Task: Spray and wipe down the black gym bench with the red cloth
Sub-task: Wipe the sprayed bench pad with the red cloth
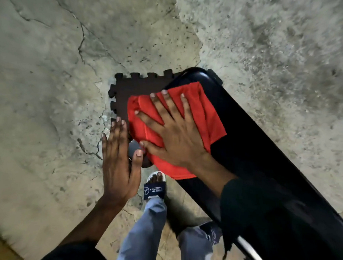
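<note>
The black gym bench (256, 148) runs diagonally from the upper middle to the lower right. A red cloth (204, 114) lies spread over its far end and hangs over the left edge. My right hand (176, 134) presses flat on the cloth with fingers spread. My left hand (119, 166) hovers beside the bench's left edge, fingers straight and together, holding nothing. No spray bottle is in view.
A dark interlocking foam mat (133, 86) lies on the cracked concrete floor (48, 80) under the bench's far end. My feet in slides (155, 187) and light blue trousers stand close to the bench's left side. A small dark round object (134, 149) sits under my left thumb.
</note>
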